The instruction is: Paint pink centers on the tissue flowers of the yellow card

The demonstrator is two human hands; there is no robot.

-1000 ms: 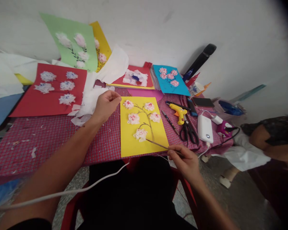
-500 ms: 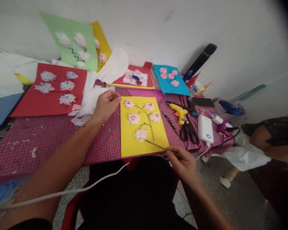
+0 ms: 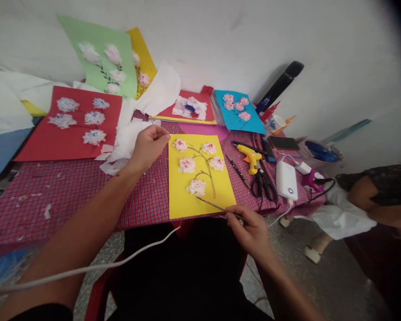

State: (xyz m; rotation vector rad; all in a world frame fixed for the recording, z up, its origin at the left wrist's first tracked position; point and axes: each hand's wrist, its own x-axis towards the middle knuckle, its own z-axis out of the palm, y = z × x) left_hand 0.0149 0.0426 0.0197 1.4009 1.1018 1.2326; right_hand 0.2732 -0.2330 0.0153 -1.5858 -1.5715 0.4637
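Note:
A yellow sheet of paper (image 3: 182,205) lies in front of me, with a drawn dark branch and several crumpled white paper flowers dabbed red. My left hand (image 3: 151,145) is closed at its upper left corner, thumb and forefinger pinched on the edge. In my right hand (image 3: 249,225) is a thin paintbrush (image 3: 210,204), slanting in over the lower edge of the sheet. The brush tip is at the lower rim of the bottom flower (image 3: 197,187); whether it touches cannot be made out.
Right of the sheet lie a dark pen (image 3: 237,170), a yellow glue gun (image 3: 250,158), black scissors (image 3: 263,186) and a white power bank (image 3: 286,180). A red flower sheet (image 3: 76,138) is at left, a blue one (image 3: 239,111) behind. A person (image 3: 370,196) is at far right.
My right hand has shifted slightly left with the paintbrush, and its tip has moved from the flower's right side to its lower rim. My left hand has stayed at the corner.

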